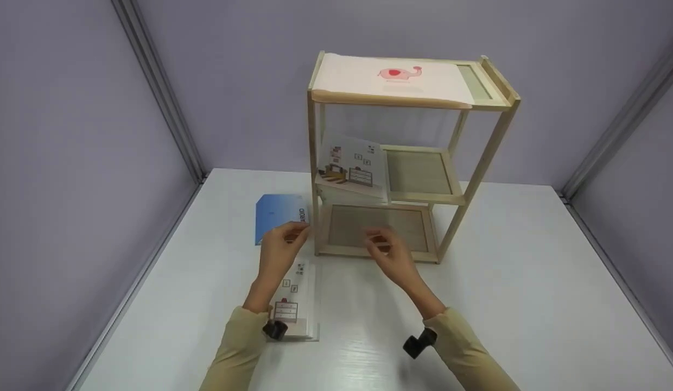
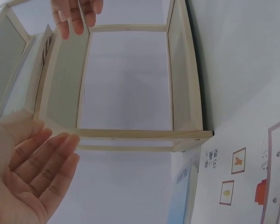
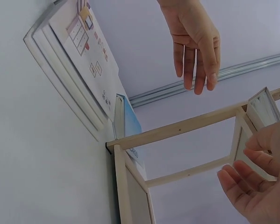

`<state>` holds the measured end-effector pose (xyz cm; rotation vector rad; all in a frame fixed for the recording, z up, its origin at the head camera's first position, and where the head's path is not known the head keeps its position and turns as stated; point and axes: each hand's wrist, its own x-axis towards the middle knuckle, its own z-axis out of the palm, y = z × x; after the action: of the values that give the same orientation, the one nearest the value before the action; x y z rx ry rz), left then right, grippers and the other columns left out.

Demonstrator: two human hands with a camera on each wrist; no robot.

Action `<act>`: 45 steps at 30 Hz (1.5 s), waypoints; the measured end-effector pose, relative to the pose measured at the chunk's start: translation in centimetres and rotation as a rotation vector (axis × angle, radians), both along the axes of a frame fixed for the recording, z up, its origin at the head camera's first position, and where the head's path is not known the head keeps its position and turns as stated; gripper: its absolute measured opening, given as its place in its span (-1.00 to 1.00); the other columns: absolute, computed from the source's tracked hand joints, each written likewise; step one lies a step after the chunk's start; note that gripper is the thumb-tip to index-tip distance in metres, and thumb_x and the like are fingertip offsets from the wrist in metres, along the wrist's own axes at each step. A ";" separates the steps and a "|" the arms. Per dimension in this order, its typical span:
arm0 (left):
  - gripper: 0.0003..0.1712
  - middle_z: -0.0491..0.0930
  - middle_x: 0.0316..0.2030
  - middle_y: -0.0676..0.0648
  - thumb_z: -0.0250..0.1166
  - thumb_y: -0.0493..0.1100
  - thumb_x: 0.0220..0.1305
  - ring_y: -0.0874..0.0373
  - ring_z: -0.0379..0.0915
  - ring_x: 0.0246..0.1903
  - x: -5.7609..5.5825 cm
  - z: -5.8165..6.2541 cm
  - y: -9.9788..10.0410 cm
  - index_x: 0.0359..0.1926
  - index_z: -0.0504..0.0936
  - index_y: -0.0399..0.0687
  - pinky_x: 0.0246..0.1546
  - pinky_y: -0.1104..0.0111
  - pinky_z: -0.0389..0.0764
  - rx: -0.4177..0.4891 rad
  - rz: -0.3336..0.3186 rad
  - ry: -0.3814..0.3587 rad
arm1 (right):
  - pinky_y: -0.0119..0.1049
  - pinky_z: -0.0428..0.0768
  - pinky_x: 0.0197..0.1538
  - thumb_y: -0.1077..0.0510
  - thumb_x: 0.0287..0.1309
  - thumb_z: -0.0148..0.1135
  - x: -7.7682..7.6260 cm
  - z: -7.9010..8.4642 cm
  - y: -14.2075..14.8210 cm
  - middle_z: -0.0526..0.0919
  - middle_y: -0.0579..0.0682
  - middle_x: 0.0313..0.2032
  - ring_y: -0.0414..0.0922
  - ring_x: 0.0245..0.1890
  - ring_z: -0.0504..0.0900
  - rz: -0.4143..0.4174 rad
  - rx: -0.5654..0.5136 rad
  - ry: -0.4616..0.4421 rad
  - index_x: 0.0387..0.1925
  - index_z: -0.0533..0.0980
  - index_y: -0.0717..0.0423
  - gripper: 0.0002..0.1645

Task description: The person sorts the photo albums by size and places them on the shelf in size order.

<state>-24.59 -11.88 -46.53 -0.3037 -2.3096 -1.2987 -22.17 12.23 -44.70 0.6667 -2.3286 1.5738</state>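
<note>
Holding nothing in left hand [image 1: 279, 250] or right hand [image 1: 393, 258], with fingers loose. Find book [image 1: 351, 171] at left on middle shelf [image 1: 420, 172]. Probably stiff, slick, light, unsure from above; best gripped by opposite edges.

Lilac-grey panels [image 1: 233, 65] and metal corner posts [image 1: 159, 87] border a white tabletop [image 1: 532, 282].

Here on the white table [image 1: 532, 271] stands a wooden rack [image 1: 490, 149], elephant-print sheet [image 1: 347, 76] across its top [image 1: 476, 81], illustrated book [image 1: 350, 165] on its middle shelf [image 1: 420, 171], while a blue book [image 1: 277, 213] and printed stack [image 1: 302, 312] lie nearby.
</note>
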 end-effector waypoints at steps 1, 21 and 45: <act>-0.80 0.70 -0.32 0.00 0.29 -0.12 0.19 0.20 0.61 -0.38 0.0 0.0 0.0 -0.21 0.71 -0.10 -0.31 0.37 0.62 0.000 -0.001 -0.006 | -0.15 0.60 -0.14 0.34 0.21 0.11 0.0 -0.1 -0.1 0.53 0.31 -0.10 0.12 -0.14 0.57 0.000 0.006 -0.001 -0.03 0.49 0.32 -0.72; -0.81 0.69 -0.27 -0.03 0.28 -0.13 0.20 0.18 0.62 -0.36 0.6 -1.2 -0.8 -0.21 0.70 -0.10 -0.27 0.35 0.63 -0.036 0.017 -0.079 | -0.09 0.61 -0.13 0.37 0.18 0.12 0.3 -1.7 -0.9 0.57 0.24 -0.10 0.14 -0.16 0.59 0.060 0.073 -0.028 -0.03 0.50 0.35 -0.70; -0.76 0.68 -0.21 -0.03 0.28 -0.10 0.21 0.13 0.63 -0.30 1.5 -2.7 -2.0 -0.16 0.67 -0.11 -0.23 0.28 0.63 -0.030 0.028 -0.169 | -0.06 0.60 -0.09 0.34 0.21 0.11 0.6 -2.8 -1.4 0.53 0.30 -0.01 0.16 -0.09 0.57 0.100 0.103 -0.048 0.03 0.45 0.38 -0.66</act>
<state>-23.14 -13.90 -49.21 -0.1765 -2.4660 -1.3228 -21.52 10.80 -47.50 0.7892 -2.4608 1.5357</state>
